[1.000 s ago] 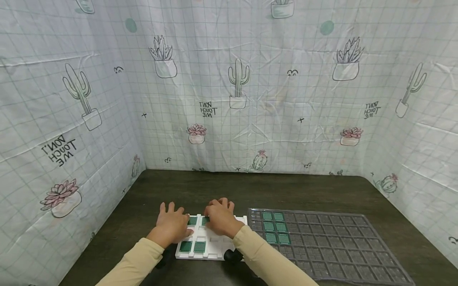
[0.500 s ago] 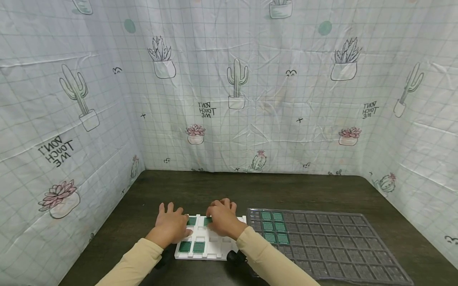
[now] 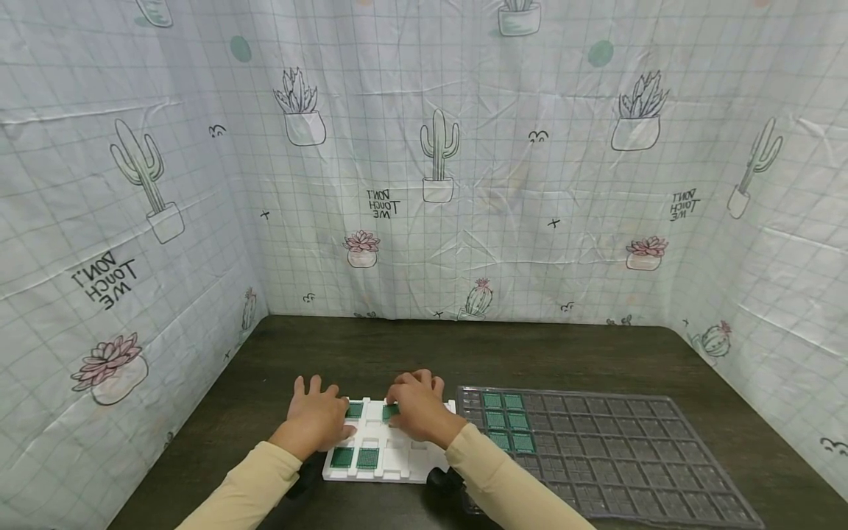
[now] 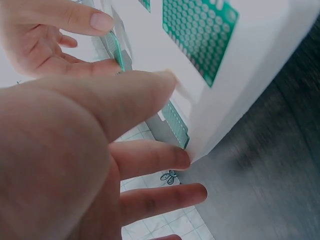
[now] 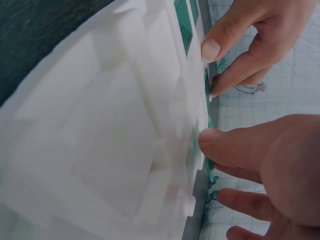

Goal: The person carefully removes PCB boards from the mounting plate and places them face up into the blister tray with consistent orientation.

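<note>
A white slotted tray (image 3: 416, 465) lies in front of me with small green perforated circuit boards in some slots. Two of them, a left board (image 3: 341, 457) and its neighbour (image 3: 367, 458), sit in the front row; another board (image 3: 355, 410) is in the far left slot. My left hand (image 3: 314, 418) spreads over the tray's left end, its thumb (image 4: 155, 90) on top and its fingers straight at the far edge. Along the far row, my right hand (image 3: 420, 408) pinches a green circuit board (image 3: 389, 413) between thumb and index finger; that hand hides part of it.
To the right stands a clear plastic compartment tray (image 3: 616, 442), with several green boards (image 3: 512, 421) in its left columns. Its left edge comes close to the white tray. A patterned cloth (image 3: 503, 243) hangs behind the dark table (image 3: 371, 353).
My right hand has slid a little to the right along the tray's far row, and the pinched circuit board has shifted right with it. The left hand stays in place.
</note>
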Demonstrator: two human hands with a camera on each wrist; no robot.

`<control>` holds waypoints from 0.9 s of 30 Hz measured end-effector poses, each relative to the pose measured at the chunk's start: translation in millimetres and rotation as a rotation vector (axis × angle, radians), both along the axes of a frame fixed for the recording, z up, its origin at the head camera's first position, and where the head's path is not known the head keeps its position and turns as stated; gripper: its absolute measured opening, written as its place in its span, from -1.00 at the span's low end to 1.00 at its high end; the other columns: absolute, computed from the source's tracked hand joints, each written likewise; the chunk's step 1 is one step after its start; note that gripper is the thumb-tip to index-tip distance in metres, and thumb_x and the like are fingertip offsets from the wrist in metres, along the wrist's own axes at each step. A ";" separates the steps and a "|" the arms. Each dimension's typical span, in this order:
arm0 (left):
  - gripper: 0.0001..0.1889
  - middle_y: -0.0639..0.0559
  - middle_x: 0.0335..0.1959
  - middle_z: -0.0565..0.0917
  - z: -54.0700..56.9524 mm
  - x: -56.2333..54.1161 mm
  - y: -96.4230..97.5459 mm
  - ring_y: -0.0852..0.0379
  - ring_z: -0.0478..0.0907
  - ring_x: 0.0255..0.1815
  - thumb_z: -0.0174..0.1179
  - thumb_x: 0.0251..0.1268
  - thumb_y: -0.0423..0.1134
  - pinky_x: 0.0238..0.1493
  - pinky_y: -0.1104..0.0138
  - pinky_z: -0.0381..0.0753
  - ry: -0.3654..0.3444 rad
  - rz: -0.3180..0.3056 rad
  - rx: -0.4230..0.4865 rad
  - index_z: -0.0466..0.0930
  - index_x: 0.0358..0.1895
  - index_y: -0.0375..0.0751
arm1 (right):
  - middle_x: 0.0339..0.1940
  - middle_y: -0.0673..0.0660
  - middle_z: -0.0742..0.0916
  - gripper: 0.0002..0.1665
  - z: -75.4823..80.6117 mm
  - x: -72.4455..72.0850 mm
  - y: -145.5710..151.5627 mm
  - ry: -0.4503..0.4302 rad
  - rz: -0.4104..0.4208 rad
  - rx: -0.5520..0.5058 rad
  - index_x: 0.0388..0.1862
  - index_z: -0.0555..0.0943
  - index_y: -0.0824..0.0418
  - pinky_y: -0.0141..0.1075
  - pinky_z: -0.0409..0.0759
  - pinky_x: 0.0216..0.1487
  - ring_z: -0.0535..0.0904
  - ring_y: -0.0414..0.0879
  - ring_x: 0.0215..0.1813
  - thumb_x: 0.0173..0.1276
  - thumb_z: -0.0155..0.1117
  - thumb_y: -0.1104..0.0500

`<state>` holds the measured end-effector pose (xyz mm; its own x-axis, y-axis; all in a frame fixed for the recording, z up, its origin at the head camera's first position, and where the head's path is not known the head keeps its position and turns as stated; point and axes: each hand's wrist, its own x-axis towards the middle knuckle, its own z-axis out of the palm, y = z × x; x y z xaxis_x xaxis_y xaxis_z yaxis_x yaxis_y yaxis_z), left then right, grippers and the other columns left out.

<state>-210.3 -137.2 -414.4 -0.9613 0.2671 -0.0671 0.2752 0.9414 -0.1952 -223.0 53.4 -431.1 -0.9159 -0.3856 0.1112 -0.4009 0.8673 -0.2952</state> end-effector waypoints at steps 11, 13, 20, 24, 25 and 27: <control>-0.44 -0.13 0.24 0.55 -3.2 -4.2 -0.1 -0.36 0.25 0.39 0.24 0.22 0.21 0.40 -0.32 0.10 0.003 0.003 -0.013 0.63 0.16 -0.08 | 0.28 0.11 0.57 -0.74 -1.5 2.4 6.6 0.019 0.037 -0.017 -0.08 0.69 0.02 0.17 0.15 0.18 0.26 0.17 0.32 0.25 0.43 0.08; -0.44 -0.14 0.24 0.55 -3.2 -4.5 0.1 -0.36 0.25 0.39 0.24 0.21 0.20 0.40 -0.32 0.09 0.001 0.004 -0.010 0.63 0.15 -0.08 | 0.27 0.11 0.58 -0.75 -0.3 4.1 8.0 0.023 0.042 -0.022 -0.08 0.69 0.03 0.18 0.15 0.18 0.26 0.17 0.32 0.25 0.43 0.08; -0.44 -0.16 0.26 0.54 -1.1 -3.2 -0.7 -0.37 0.23 0.41 0.24 0.22 0.18 0.41 -0.33 0.06 -0.012 0.003 0.008 0.62 0.16 -0.11 | 0.25 0.10 0.59 -0.75 3.3 9.0 13.5 0.026 0.037 -0.020 -0.07 0.70 0.03 0.20 0.16 0.18 0.27 0.16 0.31 0.26 0.41 0.11; -0.44 -0.17 0.25 0.54 0.5 -1.8 -1.2 -0.38 0.23 0.41 0.24 0.22 0.18 0.40 -0.33 0.07 -0.012 -0.003 0.014 0.63 0.16 -0.12 | 0.27 0.12 0.58 -0.74 4.5 10.9 16.6 0.023 0.036 -0.022 -0.06 0.70 0.05 0.20 0.16 0.18 0.28 0.16 0.31 0.26 0.41 0.13; -0.44 -0.17 0.25 0.54 0.8 -1.3 -1.4 -0.38 0.23 0.41 0.24 0.22 0.18 0.41 -0.33 0.07 -0.012 -0.003 0.017 0.63 0.16 -0.12 | 0.27 0.13 0.58 -0.74 4.7 11.2 17.2 0.021 0.037 -0.025 -0.06 0.70 0.05 0.20 0.16 0.18 0.28 0.17 0.31 0.26 0.42 0.13; -0.44 -0.18 0.25 0.54 1.4 -0.8 -1.6 -0.38 0.23 0.40 0.25 0.22 0.17 0.40 -0.33 0.07 -0.012 -0.003 0.022 0.63 0.16 -0.12 | 0.28 0.14 0.57 -0.74 5.1 11.8 18.4 0.018 0.035 -0.023 -0.06 0.70 0.05 0.21 0.16 0.18 0.28 0.17 0.31 0.25 0.42 0.13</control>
<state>-211.2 -138.8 -413.0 -0.9596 0.2719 -0.0722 0.2805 0.9445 -0.1708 -211.2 71.8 -426.0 -0.9000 -0.4141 0.1362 -0.4358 0.8460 -0.3071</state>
